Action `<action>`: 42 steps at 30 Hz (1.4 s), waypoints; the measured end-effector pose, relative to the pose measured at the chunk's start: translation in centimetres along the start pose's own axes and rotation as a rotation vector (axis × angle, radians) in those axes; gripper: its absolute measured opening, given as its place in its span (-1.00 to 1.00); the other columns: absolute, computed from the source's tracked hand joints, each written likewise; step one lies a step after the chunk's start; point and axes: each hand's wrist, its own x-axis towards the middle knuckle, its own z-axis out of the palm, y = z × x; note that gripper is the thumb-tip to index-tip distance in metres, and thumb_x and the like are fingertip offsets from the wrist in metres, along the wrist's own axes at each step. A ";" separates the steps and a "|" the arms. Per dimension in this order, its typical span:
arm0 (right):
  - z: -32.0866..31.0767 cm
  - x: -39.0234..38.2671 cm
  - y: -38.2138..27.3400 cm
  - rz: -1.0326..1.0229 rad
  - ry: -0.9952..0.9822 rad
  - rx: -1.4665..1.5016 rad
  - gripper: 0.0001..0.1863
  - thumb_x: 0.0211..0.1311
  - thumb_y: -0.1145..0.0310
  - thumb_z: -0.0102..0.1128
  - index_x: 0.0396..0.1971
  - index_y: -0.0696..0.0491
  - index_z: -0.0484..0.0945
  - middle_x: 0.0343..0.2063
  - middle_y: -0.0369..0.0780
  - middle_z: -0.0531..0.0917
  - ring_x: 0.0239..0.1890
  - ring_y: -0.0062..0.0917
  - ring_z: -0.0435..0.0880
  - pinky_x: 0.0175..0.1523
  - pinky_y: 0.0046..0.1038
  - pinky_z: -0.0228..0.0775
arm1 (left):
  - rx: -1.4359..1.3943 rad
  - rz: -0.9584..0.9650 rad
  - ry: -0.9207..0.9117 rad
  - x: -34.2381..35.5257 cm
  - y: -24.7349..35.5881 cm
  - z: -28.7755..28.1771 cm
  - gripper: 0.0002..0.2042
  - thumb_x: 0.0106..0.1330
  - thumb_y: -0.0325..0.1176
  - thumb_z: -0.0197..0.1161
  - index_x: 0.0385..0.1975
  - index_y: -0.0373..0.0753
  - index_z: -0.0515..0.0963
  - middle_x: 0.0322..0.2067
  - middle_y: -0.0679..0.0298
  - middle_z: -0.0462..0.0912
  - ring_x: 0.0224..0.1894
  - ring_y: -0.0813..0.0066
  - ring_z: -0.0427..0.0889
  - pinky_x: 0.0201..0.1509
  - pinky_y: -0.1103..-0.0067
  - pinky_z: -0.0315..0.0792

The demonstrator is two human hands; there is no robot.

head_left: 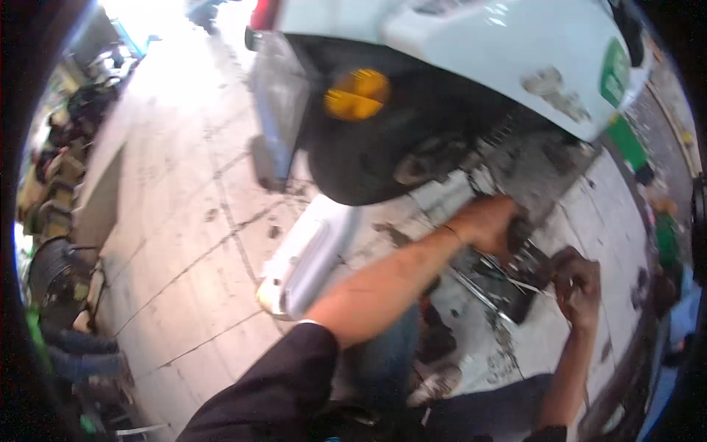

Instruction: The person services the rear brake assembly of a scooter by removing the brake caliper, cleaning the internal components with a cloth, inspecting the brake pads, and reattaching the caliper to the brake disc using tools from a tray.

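My left hand is closed beside a dark tray of metal tools, low under the rear of a white scooter; what its fingers hold is too dark to make out. To its right, my right hand has curled fingers at the tray's right side, by a thin light rod; its grip is blurred. A long metal bar lies along the tray. A silver exhaust muffler rests on the tiles, left of my left forearm.
The scooter's black mudguard with a yellow round reflector overhangs the tiled floor. A low step edge and piled dark clutter line the left. Green objects stand at the right rim. My jeans-clad leg is below.
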 end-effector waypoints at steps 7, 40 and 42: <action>5.8 2.4 1.2 -0.401 0.626 -0.271 -0.54 0.38 0.00 0.28 -0.32 0.18 0.57 -0.37 -0.23 0.53 -0.43 -0.61 0.53 -0.42 -0.54 0.44 | -0.070 -0.044 0.065 -0.8 0.7 0.1 -0.34 -0.36 -0.20 0.67 -0.11 -0.26 0.67 -0.23 -0.01 0.72 -0.14 0.03 0.71 -0.01 0.31 0.58; 1.9 0.4 -5.0 -0.569 0.266 -0.079 -0.76 0.40 0.36 0.25 -0.12 0.24 0.63 -0.26 -0.06 0.70 -0.21 -0.42 0.73 -0.17 -0.41 0.62 | -0.150 -0.012 -0.096 0.0 0.8 -1.6 -0.46 -0.11 -0.14 0.63 -0.10 -0.23 0.68 -0.23 0.12 0.78 -0.21 0.33 0.75 0.00 0.44 0.57; 1.9 0.0 -4.4 -0.521 0.277 -0.101 -0.73 0.43 0.32 0.22 -0.11 0.25 0.61 -0.26 -0.08 0.68 -0.25 -0.47 0.71 -0.17 -0.44 0.60 | -0.141 -0.012 -0.080 -0.3 1.1 -1.9 -0.45 -0.10 -0.13 0.62 -0.09 -0.24 0.67 -0.24 0.12 0.78 -0.22 0.32 0.75 0.00 0.44 0.57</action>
